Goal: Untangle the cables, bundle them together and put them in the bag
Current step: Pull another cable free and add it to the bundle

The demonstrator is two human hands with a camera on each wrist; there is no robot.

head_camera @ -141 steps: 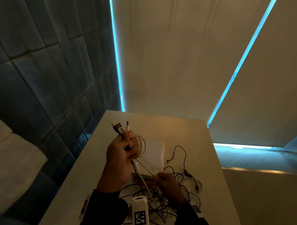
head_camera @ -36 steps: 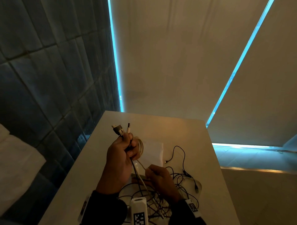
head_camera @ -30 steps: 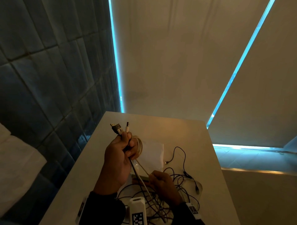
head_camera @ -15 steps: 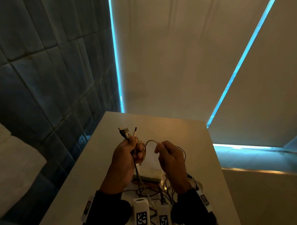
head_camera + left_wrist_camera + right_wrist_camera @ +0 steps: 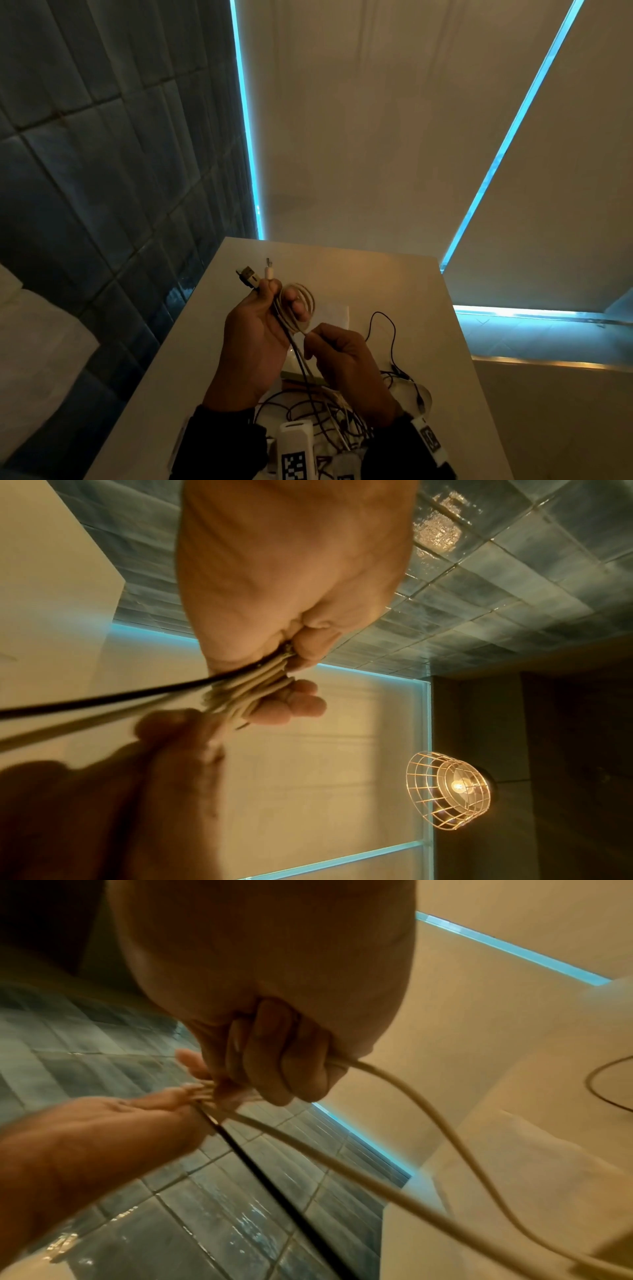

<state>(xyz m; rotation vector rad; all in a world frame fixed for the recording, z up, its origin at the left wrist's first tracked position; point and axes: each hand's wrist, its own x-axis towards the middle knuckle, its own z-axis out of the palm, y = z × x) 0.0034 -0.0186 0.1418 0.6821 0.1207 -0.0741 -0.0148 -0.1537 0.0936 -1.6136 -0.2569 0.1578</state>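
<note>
Above the table my left hand (image 5: 270, 308) grips a coil of white cable (image 5: 301, 303) together with a black cable (image 5: 296, 346); a black USB plug (image 5: 247, 275) and a white plug (image 5: 269, 270) stick up past the fingers. The same bundle of white loops (image 5: 253, 685) shows pressed in the left hand's fingers. My right hand (image 5: 325, 342) pinches the white cable's free strand (image 5: 404, 1093) just below the coil. A tangle of dark cables (image 5: 318, 411) lies on the table under both wrists. A white bag (image 5: 334, 313) lies flat behind the hands.
The pale table (image 5: 394, 284) is narrow, with a dark tiled wall (image 5: 102, 171) to its left and lit blinds behind. A thin black cable (image 5: 383, 325) loops on the table at the right. A wire-cage lamp (image 5: 452, 785) hangs overhead.
My right hand came up beside the left, laid another loop of white cable on the coil, then dropped back below it along the strand. The left hand stayed raised.
</note>
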